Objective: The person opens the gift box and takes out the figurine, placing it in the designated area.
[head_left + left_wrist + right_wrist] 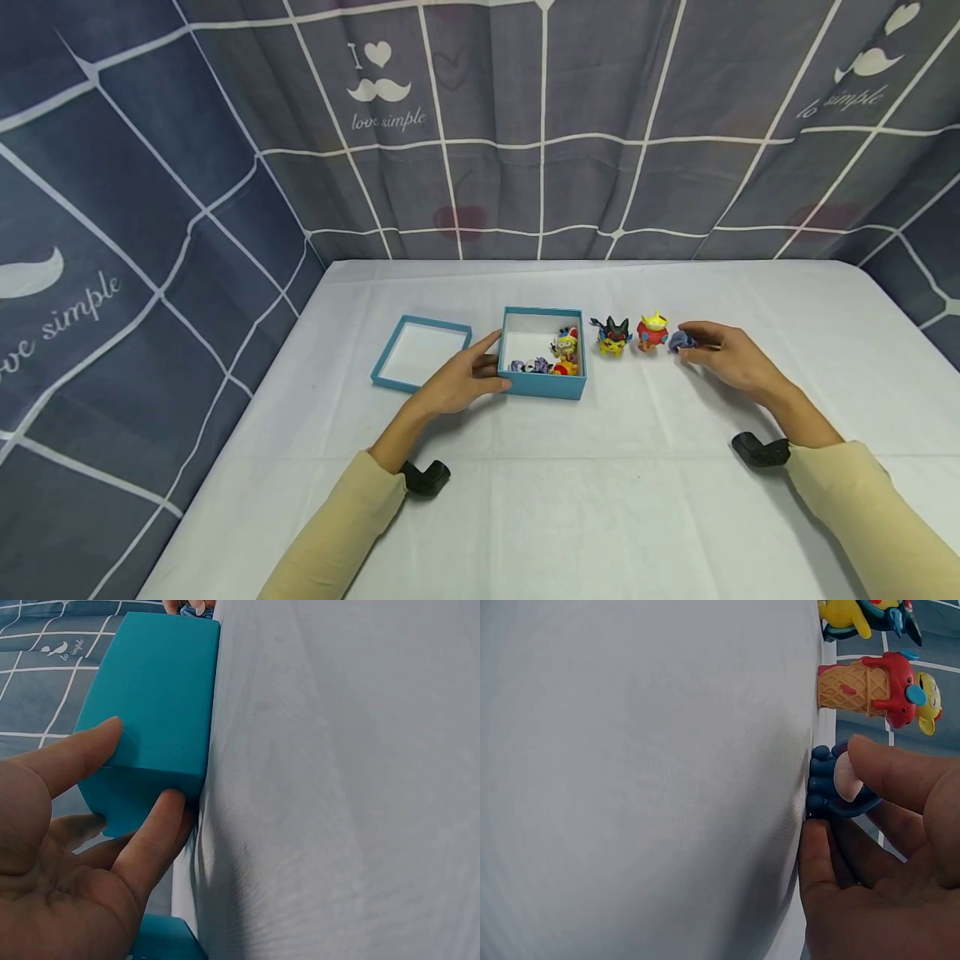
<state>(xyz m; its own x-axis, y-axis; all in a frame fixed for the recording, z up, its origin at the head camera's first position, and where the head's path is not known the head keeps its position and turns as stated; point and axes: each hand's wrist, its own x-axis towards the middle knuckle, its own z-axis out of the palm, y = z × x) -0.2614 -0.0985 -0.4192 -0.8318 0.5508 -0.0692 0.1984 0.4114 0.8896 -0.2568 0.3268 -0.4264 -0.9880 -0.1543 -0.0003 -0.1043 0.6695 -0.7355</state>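
At the left front corner of a teal box (542,385), my left hand (461,379) grips with the thumb on the front face and fingers against the left side. Inside the open box lie several small toy figures, among them a yellow one (564,346) and purple-and-white ones near the front wall. My right hand (723,354) pinches a small blue toy figure (826,780) that sits on the table, its pale pink part facing the camera. Beside it stands a red-and-yellow toy figure (889,688) on a waffle-cone body. Further left is a black-and-yellow toy figure (614,337).
A teal box lid (384,382) lies left of the box, its white inside facing up. White cloth covers the table (570,517). Dark checked curtains (480,100) hang behind and at both sides. Black wrist straps (426,479) sit at the cuffs.
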